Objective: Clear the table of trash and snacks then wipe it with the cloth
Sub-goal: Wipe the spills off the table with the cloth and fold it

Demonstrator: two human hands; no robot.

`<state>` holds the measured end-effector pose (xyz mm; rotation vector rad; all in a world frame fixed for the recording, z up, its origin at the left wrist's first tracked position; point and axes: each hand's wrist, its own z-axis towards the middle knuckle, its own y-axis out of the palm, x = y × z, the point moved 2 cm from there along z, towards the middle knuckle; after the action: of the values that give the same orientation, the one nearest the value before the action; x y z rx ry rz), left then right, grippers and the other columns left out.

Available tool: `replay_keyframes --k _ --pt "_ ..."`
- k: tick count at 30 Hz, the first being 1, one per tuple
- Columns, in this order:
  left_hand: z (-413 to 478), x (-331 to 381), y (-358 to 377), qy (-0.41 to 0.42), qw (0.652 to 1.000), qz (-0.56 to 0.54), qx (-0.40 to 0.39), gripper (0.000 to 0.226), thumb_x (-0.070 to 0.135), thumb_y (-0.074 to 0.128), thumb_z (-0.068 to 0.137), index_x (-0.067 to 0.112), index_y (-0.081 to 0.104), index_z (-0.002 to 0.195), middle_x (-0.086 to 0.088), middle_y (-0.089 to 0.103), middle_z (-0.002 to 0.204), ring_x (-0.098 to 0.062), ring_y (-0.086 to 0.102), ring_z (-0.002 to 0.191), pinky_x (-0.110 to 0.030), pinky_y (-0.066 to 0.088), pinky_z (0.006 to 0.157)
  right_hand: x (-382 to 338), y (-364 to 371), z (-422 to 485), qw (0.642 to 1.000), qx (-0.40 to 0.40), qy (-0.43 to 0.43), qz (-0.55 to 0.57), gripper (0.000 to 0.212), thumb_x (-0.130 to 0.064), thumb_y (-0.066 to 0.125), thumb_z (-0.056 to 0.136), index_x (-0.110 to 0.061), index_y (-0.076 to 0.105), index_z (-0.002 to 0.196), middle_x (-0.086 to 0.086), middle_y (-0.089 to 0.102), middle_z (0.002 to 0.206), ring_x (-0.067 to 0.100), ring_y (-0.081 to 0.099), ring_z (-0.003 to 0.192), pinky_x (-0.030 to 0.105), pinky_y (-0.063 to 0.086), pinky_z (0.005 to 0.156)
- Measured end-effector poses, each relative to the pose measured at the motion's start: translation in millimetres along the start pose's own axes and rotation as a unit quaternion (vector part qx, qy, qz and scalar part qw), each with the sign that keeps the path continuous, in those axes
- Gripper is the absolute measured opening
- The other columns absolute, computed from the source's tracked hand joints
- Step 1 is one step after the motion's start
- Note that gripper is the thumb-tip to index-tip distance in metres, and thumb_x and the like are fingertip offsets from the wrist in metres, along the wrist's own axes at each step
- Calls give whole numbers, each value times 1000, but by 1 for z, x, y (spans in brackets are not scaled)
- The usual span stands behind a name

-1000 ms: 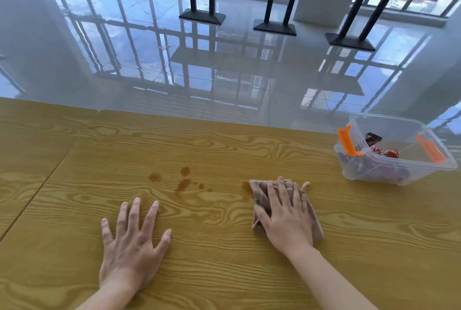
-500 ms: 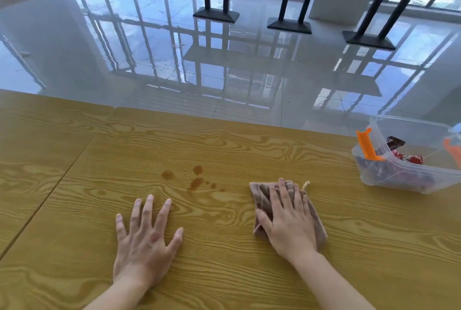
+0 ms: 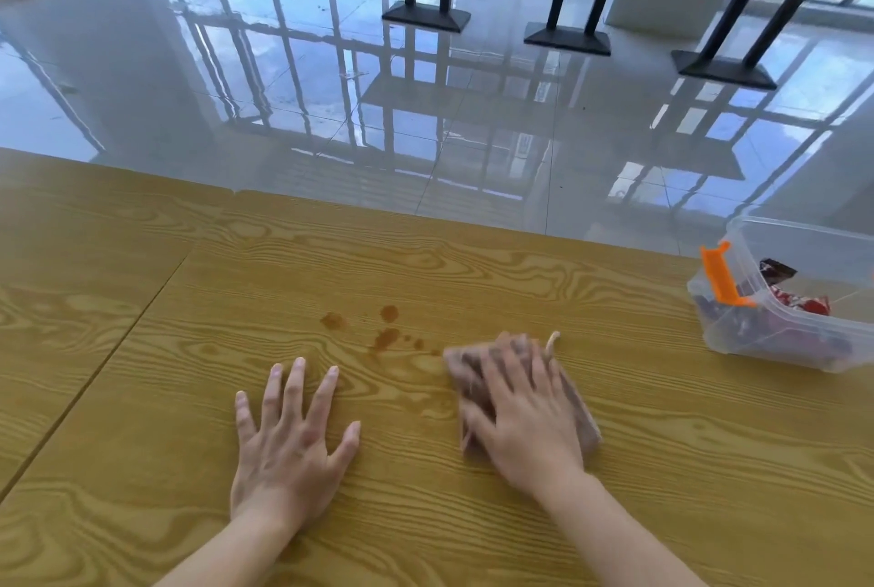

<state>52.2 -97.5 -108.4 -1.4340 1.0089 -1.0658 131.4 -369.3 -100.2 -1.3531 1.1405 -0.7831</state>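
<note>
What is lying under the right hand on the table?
A brownish cloth lies flat under the right hand; its edges show, its middle is covered.

Counts around the one wooden table point(image 3: 473, 515)

Two hands on the table, one cloth point(image 3: 579, 416), one clear plastic bin point(image 3: 799, 350) at the table's right end with one orange latch point(image 3: 719, 277) in view; about five brown stains point(image 3: 385, 331) mid-table; three black table bases point(image 3: 567, 40) beyond its far edge.

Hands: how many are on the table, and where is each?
2. The left hand lies flat with fingers spread on the bare wooden table, below the brown stains. The right hand presses the cloth just right of them.
</note>
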Motion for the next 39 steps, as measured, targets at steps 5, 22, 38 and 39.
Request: replay_keyframes --k 5,22,38,39 --pt "0 0 1 2 1000 -7 1 76 73 18 86 39 13 153 -4 5 164 -24 -9 150 -58 -5 118 33 5 -33 996 5 -73 -60 79 -79 19 90 -38 9 156 -6 1 167 22 -7 153 46 3 121" --pt "5 -4 1 14 999 -20 -45 77 78 3 81 45 -15 149 1 -21 161 -20 -32 143 -57 -21 113 9 -14 46 994 -17 104 -12 78 -74 12 92 -35 -7 156 -7 -22 163 24 -25 149 46 -13 121" --pt "26 -67 1 0 999 18 -27 80 87 -5 77 48 -27 143 -1 -30 159 -21 -36 142 -64 -18 111 -52 -7 76 982 -5 187 18 78 -71 7 93 -29 -10 156 -3 -25 162 30 -24 148 49 -10 121" --pt "25 -67 1 3 999 20 -29 80 87 -5 77 48 -27 144 -1 -30 159 -21 -35 142 -64 -19 111 -55 -5 73 985 -10 172 13 77 -71 7 93 -29 -11 156 -3 -25 162 30 -25 148 49 -10 121"
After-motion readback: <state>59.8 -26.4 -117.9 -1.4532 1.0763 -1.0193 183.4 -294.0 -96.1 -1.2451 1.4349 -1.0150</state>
